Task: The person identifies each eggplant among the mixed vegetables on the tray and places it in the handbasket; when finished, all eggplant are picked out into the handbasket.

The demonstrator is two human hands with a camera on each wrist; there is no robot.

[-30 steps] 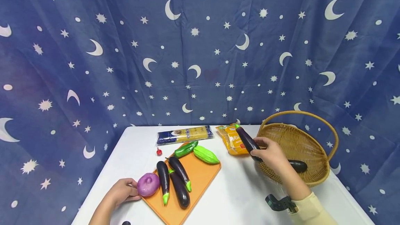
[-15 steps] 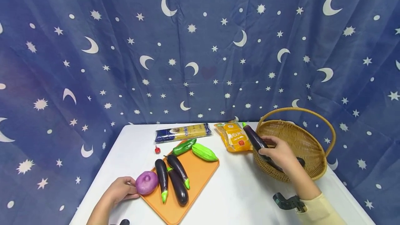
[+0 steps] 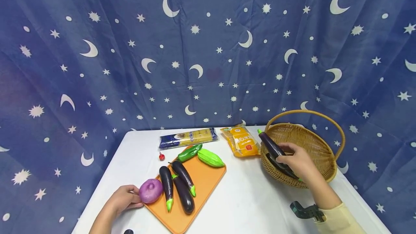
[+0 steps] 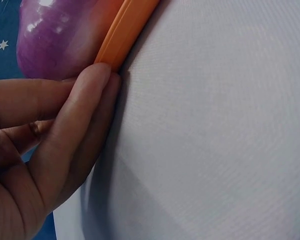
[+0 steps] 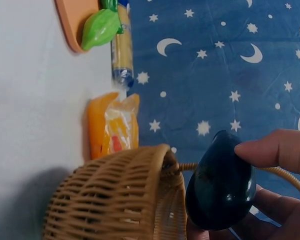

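Observation:
In the head view my right hand [image 3: 297, 160] grips a dark eggplant [image 3: 272, 146], green stem end up and to the left, over the wicker basket [image 3: 327, 154]. Below it another eggplant [image 3: 282, 167] lies in the basket. The right wrist view shows the held eggplant's rounded end [image 5: 222, 187] between thumb and fingers. At the left corner of the orange cutting board [image 3: 180, 223], my left hand [image 3: 125, 199] pinches the rim with its fingertips. Close against these fingers sits a purple onion [image 3: 151, 190]. Three eggplants, one of them the left eggplant [image 3: 166, 185], lie on the board.
A dark green pepper [image 3: 190, 152] and a ribbed light green vegetable [image 3: 210, 157] lie at the board's far end. Behind are a pasta packet [image 3: 188, 138] and an orange bag [image 3: 242, 142] beside the basket. A small red object [image 3: 161, 157] lies left of the pepper.
My right hand has moved right with the eggplant, bringing it from the basket's left side to over its opening. The left hand stays at the board's corner. The head view has shifted slightly.

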